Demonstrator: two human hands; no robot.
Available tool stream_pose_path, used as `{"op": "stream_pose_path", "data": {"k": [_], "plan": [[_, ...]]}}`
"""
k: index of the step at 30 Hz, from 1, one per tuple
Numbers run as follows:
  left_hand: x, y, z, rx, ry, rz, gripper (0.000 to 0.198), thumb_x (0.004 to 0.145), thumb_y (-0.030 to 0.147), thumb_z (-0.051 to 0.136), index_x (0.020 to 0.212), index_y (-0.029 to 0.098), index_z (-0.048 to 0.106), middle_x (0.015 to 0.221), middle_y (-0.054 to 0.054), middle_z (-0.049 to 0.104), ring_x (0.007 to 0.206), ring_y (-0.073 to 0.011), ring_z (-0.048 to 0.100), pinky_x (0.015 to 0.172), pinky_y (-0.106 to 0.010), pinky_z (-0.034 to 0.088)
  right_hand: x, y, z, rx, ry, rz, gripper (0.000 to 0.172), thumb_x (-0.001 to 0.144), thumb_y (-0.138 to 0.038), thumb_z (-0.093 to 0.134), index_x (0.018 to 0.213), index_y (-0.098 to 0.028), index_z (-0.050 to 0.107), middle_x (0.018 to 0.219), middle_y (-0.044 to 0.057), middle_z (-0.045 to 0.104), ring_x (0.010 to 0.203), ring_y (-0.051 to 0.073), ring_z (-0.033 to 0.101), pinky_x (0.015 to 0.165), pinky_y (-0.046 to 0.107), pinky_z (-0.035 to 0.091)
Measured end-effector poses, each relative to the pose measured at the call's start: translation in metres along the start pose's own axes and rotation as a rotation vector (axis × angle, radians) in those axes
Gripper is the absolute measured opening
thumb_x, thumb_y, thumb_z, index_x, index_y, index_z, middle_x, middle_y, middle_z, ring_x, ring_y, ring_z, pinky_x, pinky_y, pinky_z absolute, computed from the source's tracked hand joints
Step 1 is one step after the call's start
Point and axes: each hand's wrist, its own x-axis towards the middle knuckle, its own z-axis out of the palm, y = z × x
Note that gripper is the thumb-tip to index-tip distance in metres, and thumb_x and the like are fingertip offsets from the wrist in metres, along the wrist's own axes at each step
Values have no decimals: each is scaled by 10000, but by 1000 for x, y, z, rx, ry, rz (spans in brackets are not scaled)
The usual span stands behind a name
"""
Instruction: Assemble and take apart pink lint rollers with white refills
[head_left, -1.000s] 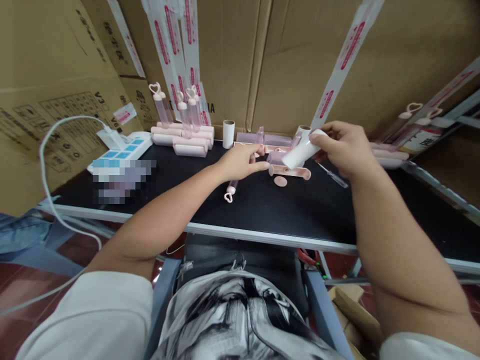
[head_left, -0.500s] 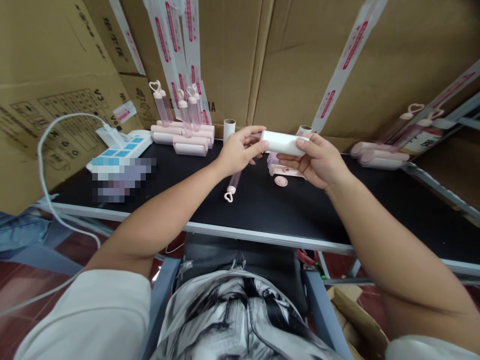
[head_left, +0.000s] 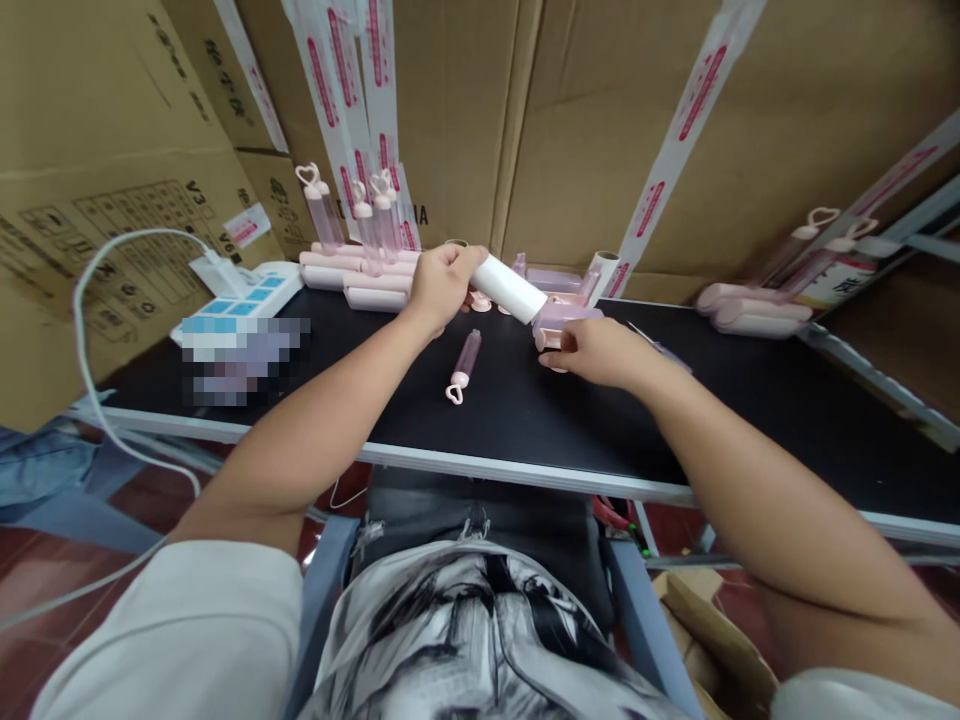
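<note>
My left hand [head_left: 442,285] is closed around one end of a white lint roller refill [head_left: 514,288], held tilted above the black table with its free end down to the right. My right hand [head_left: 600,352] reaches low to the tabletop, its fingers curled over a round pink cap [head_left: 555,370] that they mostly cover. Right behind those fingers lies an open pink and translucent lilac roller case [head_left: 566,318]. A purple translucent handle with a heart-shaped pink loop [head_left: 465,368] lies on the table between my hands.
Assembled pink lint rollers [head_left: 379,290] stand at the back left, more [head_left: 761,310] at the back right. Another white roll [head_left: 602,275] stands behind the case. A power strip [head_left: 247,300] with a white cable sits left. Cardboard [head_left: 450,120] walls the back.
My right hand has let go of the white refill and moved down to the pink cap on the table. My left hand keeps the refill, now tilted and slightly further left.
</note>
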Motion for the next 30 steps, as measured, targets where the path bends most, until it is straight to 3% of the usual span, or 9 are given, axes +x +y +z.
{"op": "stream_pose_path", "data": {"k": [3,9,13,17,20,24,30], "plan": [[0,0,1,6,1,-24,262,1026,374,587,830,203,564,642,19,532,539,-99,525,514,-224,411,0,-5,5,-53,12,42,399,902,-623,723,923,-224,704,1002,158,784,927,340,739,683,382,458],[1,-1,-2,22,-4,-26,282,1023,429,571,847,209,550,668,13,529,558,-112,545,542,-243,430,1,-1,6,-11,-36,-9,270,871,-460,750,990,-220,710,1003,124,797,908,312,728,675,361,445],[2,-2,-2,16,-5,-57,280,1015,444,564,857,214,549,673,6,535,567,-123,553,549,-257,438,-1,6,0,153,-36,-123,396,862,-371,755,1217,-198,759,978,83,804,854,252,722,760,337,506],[4,-4,-2,-1,-18,-70,281,1010,457,554,874,211,552,698,-3,539,565,-121,537,533,-266,427,-2,13,-4,398,-164,-215,514,890,-391,701,1375,-230,758,1008,47,807,784,212,717,744,323,555],[5,-5,-3,11,-33,-74,287,1012,471,531,893,210,541,719,-8,533,581,-123,549,557,-271,437,-1,15,-3,413,-230,-216,393,883,-416,698,1209,-227,810,1038,55,820,786,219,719,704,327,552],[8,-8,-3,27,-37,-82,305,1005,509,505,935,216,547,756,-15,555,631,-139,587,604,-282,466,1,14,-2,267,-210,-248,223,869,-393,711,992,-219,779,908,43,793,777,214,689,725,328,499],[9,-10,-3,-18,-18,-100,303,978,502,516,967,211,602,762,-13,581,629,-138,594,575,-252,459,1,13,-4,247,-202,-219,237,841,-459,752,870,-239,672,846,26,747,754,210,646,699,327,439]]}}
